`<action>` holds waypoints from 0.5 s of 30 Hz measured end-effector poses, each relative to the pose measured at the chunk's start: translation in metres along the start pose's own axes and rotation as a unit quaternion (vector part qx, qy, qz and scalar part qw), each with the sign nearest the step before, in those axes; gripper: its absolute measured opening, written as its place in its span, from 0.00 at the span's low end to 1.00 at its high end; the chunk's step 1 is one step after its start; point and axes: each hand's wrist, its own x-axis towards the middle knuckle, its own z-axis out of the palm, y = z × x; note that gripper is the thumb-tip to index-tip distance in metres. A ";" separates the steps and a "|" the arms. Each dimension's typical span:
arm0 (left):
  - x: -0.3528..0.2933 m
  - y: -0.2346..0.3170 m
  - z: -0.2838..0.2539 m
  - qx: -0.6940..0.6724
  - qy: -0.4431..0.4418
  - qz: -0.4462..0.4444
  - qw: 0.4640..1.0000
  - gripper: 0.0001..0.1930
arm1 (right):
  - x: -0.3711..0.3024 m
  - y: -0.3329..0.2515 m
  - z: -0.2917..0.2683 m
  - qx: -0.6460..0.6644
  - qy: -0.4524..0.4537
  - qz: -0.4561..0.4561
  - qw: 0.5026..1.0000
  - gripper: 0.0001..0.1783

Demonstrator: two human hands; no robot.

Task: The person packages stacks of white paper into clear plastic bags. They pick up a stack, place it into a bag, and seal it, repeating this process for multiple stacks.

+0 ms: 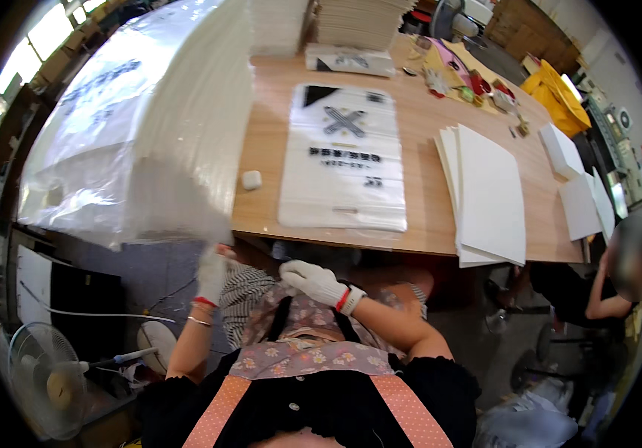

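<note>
My left hand [214, 275], in a white glove with a red cuff, is just below the front corner of a tall plastic-covered stack [186, 142]. Motion blurs its fingers, so their grip cannot be made out. Over my lap is my right hand [312, 283], in a matching glove, fingers curled in; whatever may be inside them is hidden. A flat pile of printed clear plastic bags [343, 198] lies on the wooden table [422, 201] ahead of me. Left of that pile is a small white rounded case [251, 179].
White sheets [489, 201] lie right of the bags. Farther back are a tall paper stack [362, 22], small clutter [478, 86] and a yellow bag [556, 97]. A person [597, 291] sits at right. An electric fan [48, 381] stands at lower left.
</note>
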 end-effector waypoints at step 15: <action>0.078 0.115 0.230 0.347 -0.255 0.340 0.836 0.11 | -0.092 0.091 -0.039 0.272 0.209 0.149 0.928 0.19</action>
